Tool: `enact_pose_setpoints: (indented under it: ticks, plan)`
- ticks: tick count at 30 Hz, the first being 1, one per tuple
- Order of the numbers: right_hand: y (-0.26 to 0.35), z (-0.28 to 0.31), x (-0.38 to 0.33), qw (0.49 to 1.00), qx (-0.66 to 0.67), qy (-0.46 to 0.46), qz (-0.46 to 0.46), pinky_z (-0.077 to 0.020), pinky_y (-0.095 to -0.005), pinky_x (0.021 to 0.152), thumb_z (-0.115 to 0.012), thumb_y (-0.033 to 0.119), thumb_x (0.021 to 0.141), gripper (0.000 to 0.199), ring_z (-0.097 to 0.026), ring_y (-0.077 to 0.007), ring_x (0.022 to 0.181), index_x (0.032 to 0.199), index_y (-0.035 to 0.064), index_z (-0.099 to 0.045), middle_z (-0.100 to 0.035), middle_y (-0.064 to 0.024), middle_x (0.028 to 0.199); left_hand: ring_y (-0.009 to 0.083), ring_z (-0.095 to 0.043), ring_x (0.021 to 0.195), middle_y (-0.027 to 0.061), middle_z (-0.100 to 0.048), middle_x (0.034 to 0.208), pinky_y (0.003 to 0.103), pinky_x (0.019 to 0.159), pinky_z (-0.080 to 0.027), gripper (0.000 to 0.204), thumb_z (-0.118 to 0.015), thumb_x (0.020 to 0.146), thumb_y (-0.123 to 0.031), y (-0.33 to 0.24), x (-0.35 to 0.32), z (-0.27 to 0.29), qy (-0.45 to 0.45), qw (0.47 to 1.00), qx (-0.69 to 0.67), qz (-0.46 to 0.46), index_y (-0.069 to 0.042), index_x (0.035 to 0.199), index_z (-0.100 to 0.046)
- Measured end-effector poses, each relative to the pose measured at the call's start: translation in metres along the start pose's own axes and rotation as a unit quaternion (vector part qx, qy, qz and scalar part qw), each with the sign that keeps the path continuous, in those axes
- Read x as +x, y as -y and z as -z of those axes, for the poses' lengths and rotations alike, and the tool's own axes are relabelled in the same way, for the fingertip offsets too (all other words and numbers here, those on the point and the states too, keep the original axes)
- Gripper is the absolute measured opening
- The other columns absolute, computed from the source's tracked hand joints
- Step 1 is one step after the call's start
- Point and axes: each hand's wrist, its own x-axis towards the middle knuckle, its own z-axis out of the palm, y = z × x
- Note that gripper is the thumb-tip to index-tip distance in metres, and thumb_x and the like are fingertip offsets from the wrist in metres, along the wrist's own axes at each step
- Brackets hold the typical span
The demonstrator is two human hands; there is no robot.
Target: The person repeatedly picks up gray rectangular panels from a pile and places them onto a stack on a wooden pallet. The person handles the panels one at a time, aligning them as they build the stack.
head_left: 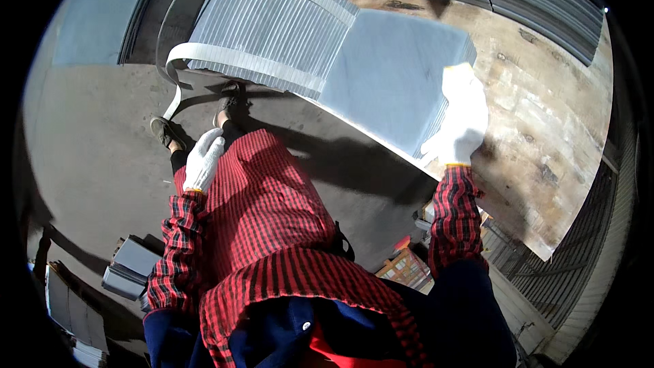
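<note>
My left hand [204, 161], in a white knitted glove, hangs over the front of my red-and-black checked apron [262, 187]. It is open and empty, its fingers loosely stretched. My right hand [466, 119], also white-gloved, is at the right edge of a stack of smooth grey sheets [392, 61]. The thumb stands apart near the stack's near right corner, but glare washes out the other fingers. A pale patch with a yellowish edge shows beyond them; whether it is a held thing cannot be made out. Left of the stack, ribbed grey pieces [262, 24] lie in a row.
A pale strap [238, 58] loops over the ribbed pieces and hangs toward the floor. All this rests on a stained wooden board [538, 123]. More grey sheets [102, 10] stand at the far left. Boxes [407, 269] and grey stacked pieces [133, 267] are near my sides.
</note>
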Motion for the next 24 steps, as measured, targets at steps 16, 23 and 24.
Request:
enact_pose_setpoints:
  ticks: [16, 23, 24]
  plan:
    - [-0.039, 0.057, -0.007, 0.970, 0.227, 0.074, 0.047, -0.0491, -0.0399, 0.090, -0.076, 0.022, 0.079, 0.042, -0.061, -0.0290, 0.103, 0.118, 0.0111, -0.066, -0.066, -0.0089, 0.112, 0.0225, -0.061, 0.118, 0.0132, -0.066, 0.127, 0.032, 0.102, -0.045, 0.039, -0.059, 0.098, -0.026, -0.080, 0.010, -0.033, 0.049, 0.979, 0.166, -0.110, -0.003, 0.130, -0.061]
    - [0.018, 0.038, -0.035, 0.972, 0.185, -0.026, 0.139, -0.0426, -0.0471, 0.102, -0.072, 0.029, 0.083, 0.046, -0.059, -0.0342, 0.114, 0.121, 0.0062, -0.062, -0.065, -0.0152, 0.119, 0.0172, -0.066, 0.102, 0.0096, -0.069, 0.117, 0.029, 0.085, -0.052, 0.037, -0.060, 0.097, -0.026, -0.114, -0.009, -0.029, 0.010, 0.979, 0.171, -0.111, -0.004, 0.128, -0.062]
    - [0.016, 0.032, -0.033, 0.976, 0.194, -0.016, 0.099, -0.0415, -0.0472, 0.104, -0.072, 0.030, 0.084, 0.047, -0.057, -0.0345, 0.117, 0.122, 0.0048, -0.062, -0.064, -0.0160, 0.121, 0.0208, -0.065, 0.110, 0.0118, -0.068, 0.119, 0.031, 0.097, -0.047, 0.038, -0.060, 0.097, -0.027, -0.118, -0.011, -0.028, 0.005, 0.976, 0.182, -0.116, -0.003, 0.127, -0.062]
